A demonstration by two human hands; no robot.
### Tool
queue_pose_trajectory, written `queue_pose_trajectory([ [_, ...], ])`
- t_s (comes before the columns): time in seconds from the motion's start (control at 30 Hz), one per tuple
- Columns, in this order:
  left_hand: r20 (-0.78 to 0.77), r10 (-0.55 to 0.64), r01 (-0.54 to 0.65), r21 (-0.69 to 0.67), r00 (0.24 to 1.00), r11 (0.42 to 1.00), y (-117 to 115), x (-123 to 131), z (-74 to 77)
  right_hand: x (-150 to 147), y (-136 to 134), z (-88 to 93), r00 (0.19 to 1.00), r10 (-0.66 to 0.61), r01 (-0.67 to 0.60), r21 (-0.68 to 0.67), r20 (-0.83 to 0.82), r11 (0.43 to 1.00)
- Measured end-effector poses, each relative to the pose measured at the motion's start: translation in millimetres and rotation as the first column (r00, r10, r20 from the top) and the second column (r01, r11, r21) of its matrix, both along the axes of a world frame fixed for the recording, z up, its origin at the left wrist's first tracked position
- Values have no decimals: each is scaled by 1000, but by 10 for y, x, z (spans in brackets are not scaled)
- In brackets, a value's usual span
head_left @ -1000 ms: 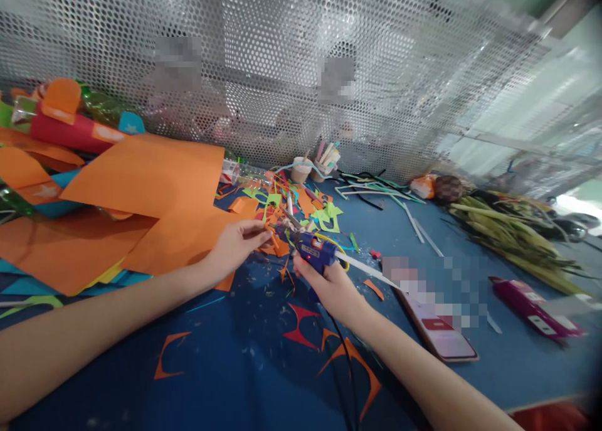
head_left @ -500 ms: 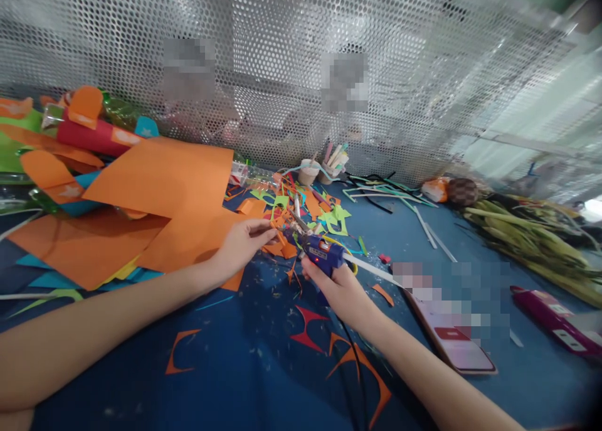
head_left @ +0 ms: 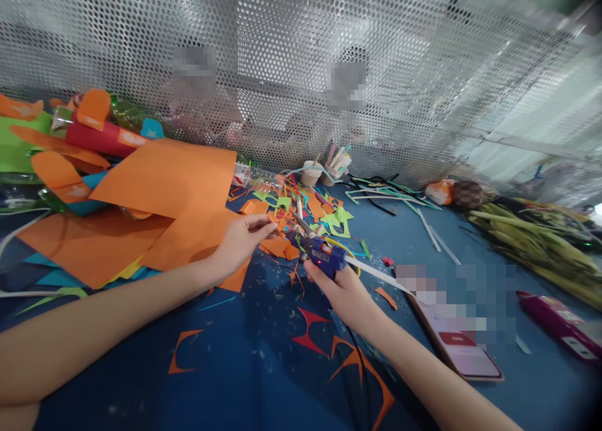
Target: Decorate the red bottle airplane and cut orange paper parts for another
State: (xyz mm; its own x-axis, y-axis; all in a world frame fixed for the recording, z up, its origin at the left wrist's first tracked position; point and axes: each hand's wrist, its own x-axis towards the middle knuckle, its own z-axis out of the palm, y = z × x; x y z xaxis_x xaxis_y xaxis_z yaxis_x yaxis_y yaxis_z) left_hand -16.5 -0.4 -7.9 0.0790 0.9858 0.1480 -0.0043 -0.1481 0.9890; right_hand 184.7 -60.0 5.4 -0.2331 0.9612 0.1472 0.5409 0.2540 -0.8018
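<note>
My right hand (head_left: 339, 288) is wrapped round a blue glue gun (head_left: 324, 255), whose nozzle points left. A long white glue stick (head_left: 376, 274) runs out of its back. Just left of the nozzle, my left hand (head_left: 244, 236) pinches a small orange piece (head_left: 273, 219) between thumb and fingertips. Behind and beneath the nozzle lie many orange and green paper scraps (head_left: 339, 221). Large orange sheets (head_left: 188, 180) lie to the left, close to my left forearm.
A phone (head_left: 454, 337) and a purple power strip (head_left: 559, 324) lie at the right. Cups (head_left: 310, 175) with pens stand by the perforated screen (head_left: 282, 54). Dried husks (head_left: 536, 249) fill the far right. Decorated bottles (head_left: 103, 133) lie back left; a black cable hangs below the gun.
The whole view has shifted slightly, moving the table items a little to the right. My left hand has drawn back slightly from the glue gun's nozzle.
</note>
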Motion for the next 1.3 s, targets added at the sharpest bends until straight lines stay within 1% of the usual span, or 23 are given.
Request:
queue_pose_trajectory([
  [0.1, -9, 18, -18, -4, 1000, 1000, -5, -3, 27, 4, 8, -9, 1000, 5, -5, -3, 11, 1000],
  [0.2, -10, 20, -20, 1, 1000, 1000, -1, 4, 23, 6, 19, -14, 1000, 6, -6, -2, 14, 1000],
  [0.37, 36, -55, 56, -24, 998, 998, -8, 36, -38, 14, 14, -20, 1000, -2, 2, 9, 17, 1000],
  [0.47, 38, -83, 85, -45, 996, 995, -17, 51, -66, 20, 4, -18, 1000, -7, 6, 23, 19, 1000],
  [0.57, 38, -91, 92, -18, 995, 996, -8, 45, -68, 25, 1, -13, 1000, -1, 1, 32, 22, 999],
  [0.73, 26, -54, 54, 7, 998, 999, 6, 19, -9, 23, 7, 7, 999, -4, 5, -9, 36, 1000],
  [0.87, 11, -24, 24, -5, 1000, 1000, -5, 17, 38, 12, 2, 36, 1000, 4, -4, -2, 21, 1000],
  [1.0, 6, 2, -2, -6, 1000, 1000, -2, 1, 44, 14, -9, 48, 1000, 14, -14, -9, 7, 1000],
  [1.17, -48, 39, -37, 49, 998, 998, 4, -31, 43, 19, -6, 56, 998, -2, 4, -30, 56, 1000],
  [1.3, -34, 27, -25, 45, 999, 999, 2, -17, 42, 19, -11, 59, 997, -7, 8, -20, 73, 1000],
])
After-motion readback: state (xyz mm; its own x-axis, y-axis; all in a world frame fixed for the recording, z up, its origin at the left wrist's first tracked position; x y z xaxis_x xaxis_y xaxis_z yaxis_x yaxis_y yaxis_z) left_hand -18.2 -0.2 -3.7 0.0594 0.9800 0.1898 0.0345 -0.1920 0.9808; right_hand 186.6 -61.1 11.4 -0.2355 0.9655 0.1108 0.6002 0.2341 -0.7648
